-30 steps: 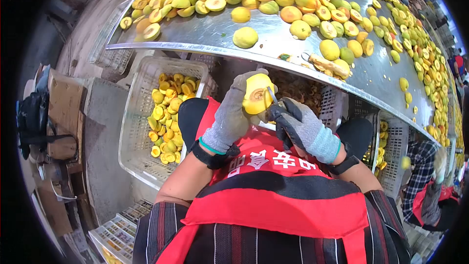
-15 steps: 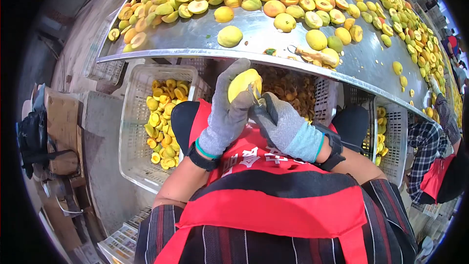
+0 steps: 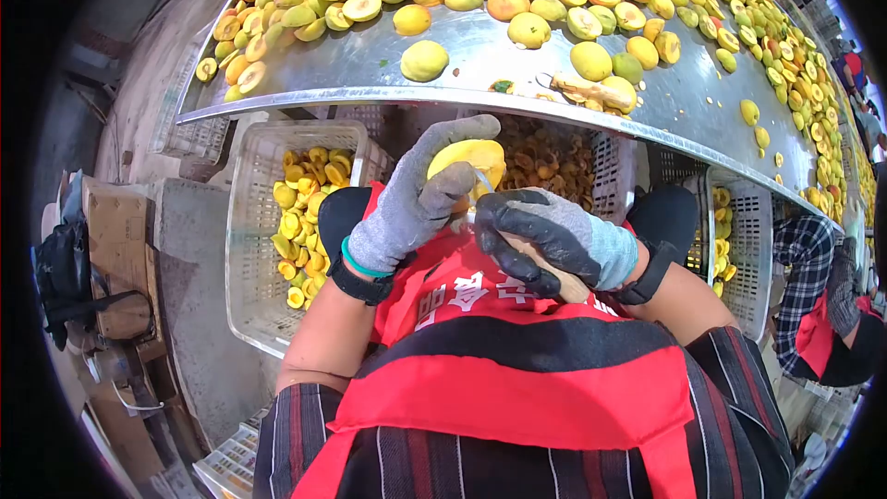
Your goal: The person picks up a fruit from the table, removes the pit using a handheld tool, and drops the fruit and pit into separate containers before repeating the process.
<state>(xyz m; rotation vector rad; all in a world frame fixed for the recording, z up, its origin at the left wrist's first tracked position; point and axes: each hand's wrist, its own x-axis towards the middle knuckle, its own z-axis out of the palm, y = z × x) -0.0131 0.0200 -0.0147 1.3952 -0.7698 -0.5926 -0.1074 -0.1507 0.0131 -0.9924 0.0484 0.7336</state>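
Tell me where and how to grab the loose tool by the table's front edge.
Grip the tool's wooden handle mid-length, probably from the front edge: it lies roughly along that edge, its metal loop pointing left and a fruit crowding its right end.

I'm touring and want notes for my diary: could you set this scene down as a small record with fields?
Left hand: gloved, holding a yellow fruit
Right hand: gloved, gripping a wooden-handled tool
Metal table: whole and halved fruit on top
Left crate: cut yellow fruit inside
Nearby: another person in plaid, at right
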